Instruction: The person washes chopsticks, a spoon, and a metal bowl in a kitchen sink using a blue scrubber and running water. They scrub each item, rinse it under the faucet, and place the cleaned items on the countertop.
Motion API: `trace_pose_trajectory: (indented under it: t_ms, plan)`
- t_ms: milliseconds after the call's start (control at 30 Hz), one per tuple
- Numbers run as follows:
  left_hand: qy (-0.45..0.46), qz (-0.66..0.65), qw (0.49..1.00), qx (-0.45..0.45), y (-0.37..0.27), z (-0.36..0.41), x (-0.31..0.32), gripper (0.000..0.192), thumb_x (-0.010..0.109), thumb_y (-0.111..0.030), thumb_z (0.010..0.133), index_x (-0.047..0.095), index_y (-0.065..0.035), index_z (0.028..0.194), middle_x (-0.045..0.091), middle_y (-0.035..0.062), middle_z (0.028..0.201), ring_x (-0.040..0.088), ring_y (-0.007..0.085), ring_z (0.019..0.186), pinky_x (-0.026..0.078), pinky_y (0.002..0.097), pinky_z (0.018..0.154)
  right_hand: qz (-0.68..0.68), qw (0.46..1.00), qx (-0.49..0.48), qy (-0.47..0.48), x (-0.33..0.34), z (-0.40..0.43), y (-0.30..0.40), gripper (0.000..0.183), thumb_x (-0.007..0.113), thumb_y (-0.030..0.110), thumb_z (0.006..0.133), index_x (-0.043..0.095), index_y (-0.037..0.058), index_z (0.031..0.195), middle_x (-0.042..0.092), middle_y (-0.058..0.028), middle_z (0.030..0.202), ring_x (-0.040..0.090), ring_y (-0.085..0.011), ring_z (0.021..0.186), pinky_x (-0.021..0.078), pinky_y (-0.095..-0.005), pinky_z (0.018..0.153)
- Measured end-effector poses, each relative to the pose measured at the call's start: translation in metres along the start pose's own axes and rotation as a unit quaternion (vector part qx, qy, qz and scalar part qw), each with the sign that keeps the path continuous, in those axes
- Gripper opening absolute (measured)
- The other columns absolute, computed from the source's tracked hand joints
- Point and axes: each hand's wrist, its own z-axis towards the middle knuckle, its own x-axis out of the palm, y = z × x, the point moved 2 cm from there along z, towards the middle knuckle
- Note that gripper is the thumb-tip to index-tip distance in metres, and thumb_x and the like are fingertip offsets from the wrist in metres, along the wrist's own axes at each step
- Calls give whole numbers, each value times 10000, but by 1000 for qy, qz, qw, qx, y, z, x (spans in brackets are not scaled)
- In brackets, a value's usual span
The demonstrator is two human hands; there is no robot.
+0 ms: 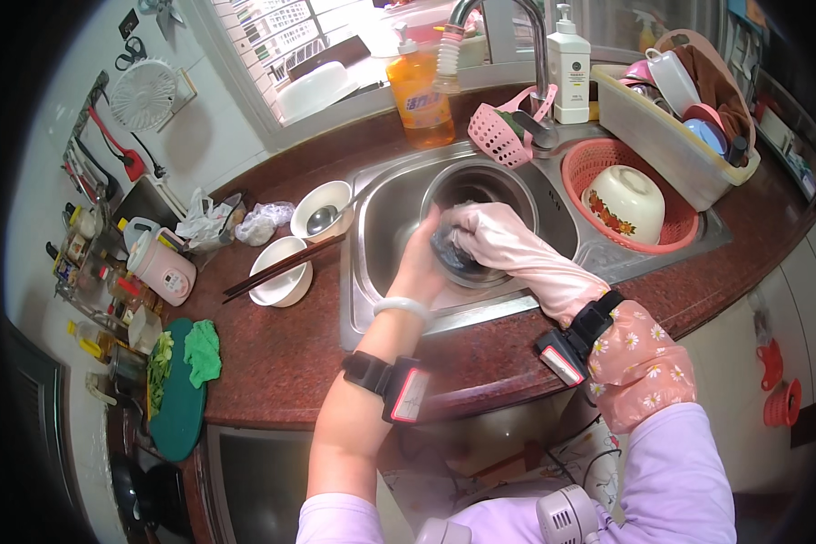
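Over the steel sink (391, 238), my bare left hand (421, 262) holds a small blurred bowl or cup, its shape partly hidden by my fingers. My right hand (486, 234), in a pale pink rubber glove, presses a bluish-grey cloth or scrubber (449, 250) against its inside. Beneath both hands sits a round stainless-steel basin (517, 190) in the sink. Left of the sink are a white bowl with a metal spoon (321, 219) in it and another white bowl (282, 289) with dark chopsticks (282, 267) lying across its rim.
A red plastic colander (578, 170) with an upturned floral bowl (625, 200) stands right of the sink, beside a crowded dish tub (659, 149). Behind are the faucet (540, 47), a pink sink caddy (500, 136), an orange soap bottle (421, 95) and a white pump bottle (569, 75). A green cutting board (180, 408) lies left.
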Motion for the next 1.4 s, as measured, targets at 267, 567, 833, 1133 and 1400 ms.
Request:
trace_pose_trajectory:
  t_ms: [267, 567, 833, 1133, 1400]
  plan:
    - [9, 6, 1000, -1, 8, -2, 6, 428, 504, -361, 1026, 526, -35, 1301, 587, 125, 1310, 553, 269, 1222, 419, 448, 1075, -119, 973, 124, -154, -17, 5, -25, 222, 619, 196, 867, 652, -11, 939, 648, -220, 831, 639, -386, 806, 499, -408, 717]
    - [56, -21, 998, 0, -4, -1, -1, 565, 547, -505, 963, 580, -26, 1262, 659, 148, 1181, 646, 282, 1066, 497, 433, 994, 30, 997, -2, 71, -8, -1, 9, 186, 596, 122, 801, 668, 0, 921, 640, -251, 846, 637, -426, 837, 489, -466, 724]
    - [43, 3, 998, 47, -10, 4, -13, 697, 579, -586, 917, 481, -63, 1367, 558, 151, 1327, 536, 294, 1215, 406, 460, 1055, -76, 997, -4, -35, -20, 2, -10, 177, 587, 108, 795, 680, 4, 904, 653, -249, 825, 649, -435, 802, 523, -475, 734]
    - [-33, -52, 997, 54, -14, 8, -25, 638, 611, -535, 908, 540, -68, 1336, 571, 139, 1349, 524, 310, 1260, 388, 524, 1095, 415, 882, 159, -160, -44, 6, -68, 238, 512, 16, 906, 564, -139, 1080, 669, -220, 904, 607, -143, 506, 503, -228, 452]
    - [-151, 94, 973, 146, -11, 18, -38, 330, 555, -228, 1008, 530, -23, 1265, 613, 133, 1235, 590, 258, 1136, 470, 414, 1006, 622, 763, 131, -112, -36, 0, -69, 185, 546, 141, 952, 598, -25, 890, 598, -110, 668, 603, -218, 607, 533, -318, 686]
